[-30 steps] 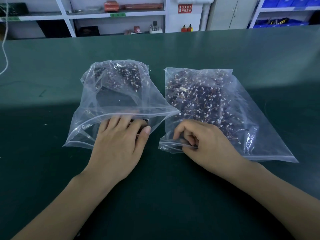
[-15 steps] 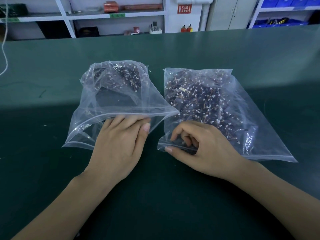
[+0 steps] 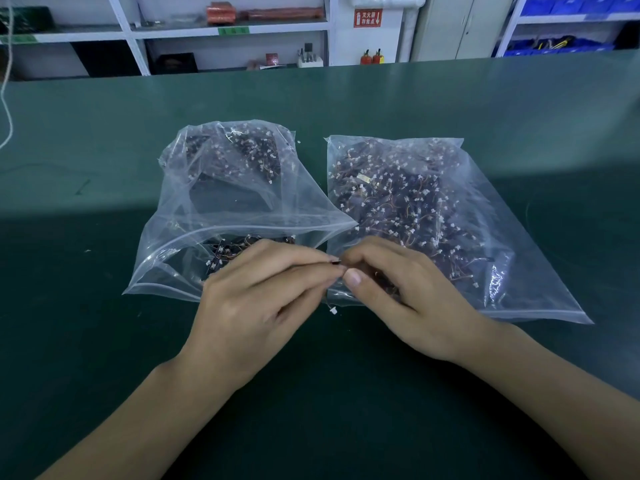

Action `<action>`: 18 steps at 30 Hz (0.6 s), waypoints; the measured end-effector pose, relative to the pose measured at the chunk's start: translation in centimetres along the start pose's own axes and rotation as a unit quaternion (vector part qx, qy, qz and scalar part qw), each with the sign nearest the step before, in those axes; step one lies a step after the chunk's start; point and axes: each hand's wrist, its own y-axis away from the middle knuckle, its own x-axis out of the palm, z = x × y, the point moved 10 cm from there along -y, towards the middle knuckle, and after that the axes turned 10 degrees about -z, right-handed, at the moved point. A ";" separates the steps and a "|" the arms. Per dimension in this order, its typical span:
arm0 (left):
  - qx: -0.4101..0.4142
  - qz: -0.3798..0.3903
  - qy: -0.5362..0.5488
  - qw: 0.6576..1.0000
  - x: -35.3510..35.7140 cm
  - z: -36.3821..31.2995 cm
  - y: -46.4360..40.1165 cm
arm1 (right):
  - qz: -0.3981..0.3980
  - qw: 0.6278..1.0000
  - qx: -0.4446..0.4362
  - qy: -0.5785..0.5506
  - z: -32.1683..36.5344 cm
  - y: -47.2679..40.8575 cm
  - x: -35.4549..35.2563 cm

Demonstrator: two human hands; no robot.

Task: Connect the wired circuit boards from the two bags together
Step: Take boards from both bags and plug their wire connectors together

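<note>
Two clear zip bags lie side by side on the green table. The left bag (image 3: 221, 202) and the right bag (image 3: 450, 216) each hold many small dark circuit boards with thin wires and white connectors. My left hand (image 3: 256, 299) and my right hand (image 3: 408, 292) meet fingertip to fingertip in front of the gap between the bags. Each pinches a small wired board (image 3: 335, 262) at the meeting point; little of the boards shows. A white connector (image 3: 333, 310) dangles on a wire just below the fingers.
The green table (image 3: 104, 341) stretches wide on all sides of the bags. White shelving (image 3: 228, 29) with boxes and tools stands behind the far edge. A white cable (image 3: 6, 98) hangs at the far left.
Both hands have come out of the bag mouths and moved together in the middle. Each now pinches a small wired piece, and a connector hangs beneath them.
</note>
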 end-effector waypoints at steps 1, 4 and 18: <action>-0.018 -0.003 0.018 1.000 0.0 0.2 0.1 | 0.005 1.000 -0.010 -0.003 0.2 0.0 0.1; -0.081 0.002 0.058 0.995 0.2 1.2 0.4 | 0.003 0.999 -0.032 -0.009 0.6 -0.1 0.2; -0.181 0.012 0.053 0.982 0.4 3.3 1.1 | -0.062 0.997 -0.024 -0.045 0.2 -0.1 -1.0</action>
